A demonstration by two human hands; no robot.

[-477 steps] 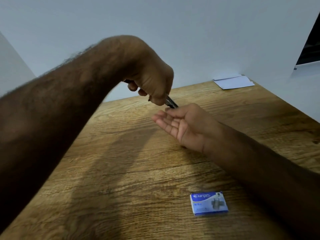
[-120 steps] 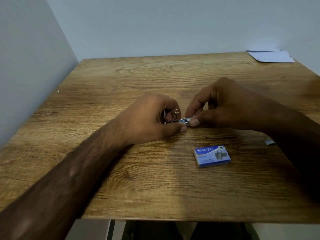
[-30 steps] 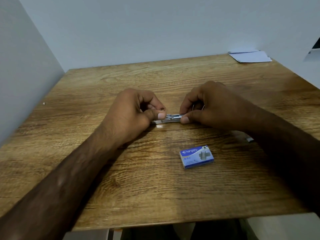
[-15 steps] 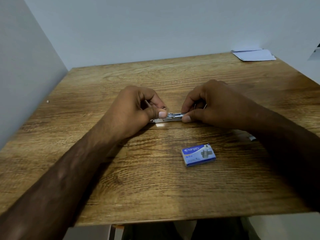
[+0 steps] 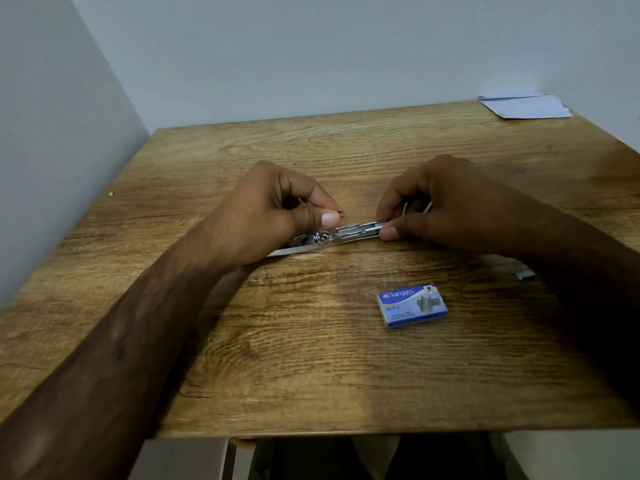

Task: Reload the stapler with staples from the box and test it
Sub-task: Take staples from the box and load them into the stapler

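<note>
Both forearms reach in from the near edge of the wooden table [image 5: 311, 375] and converge near its middle. The left forearm runs diagonally up from the lower left. The right forearm enters from the right side and lies in shadow. Both wrists are held low over the tabletop.

The left hand [image 5: 273, 216] is curled, knuckles up. Its thumb and forefinger are pressed together on the left part of the stapler [image 5: 346, 233], with the thumbnail facing the viewer. The remaining fingers are folded into the palm.

The right hand [image 5: 450, 209] is also curled. Its thumb and forefinger pinch the right end of the stapler's metal channel. What the other fingers touch cannot be determined.

The hands are apart, joined only by the stapler between them. It lies left to right, low over the table centre, with a bright metal strip showing below the left hand. Whether it rests on the wood cannot be determined.

The blue staple box [image 5: 412, 305] lies flat and closed, nearer the viewer, just beside the right forearm and touched by neither hand. A small grey item [image 5: 524, 273], too small to identify, lies by the right forearm. White paper [image 5: 526, 106] sits at the far right corner.
</note>
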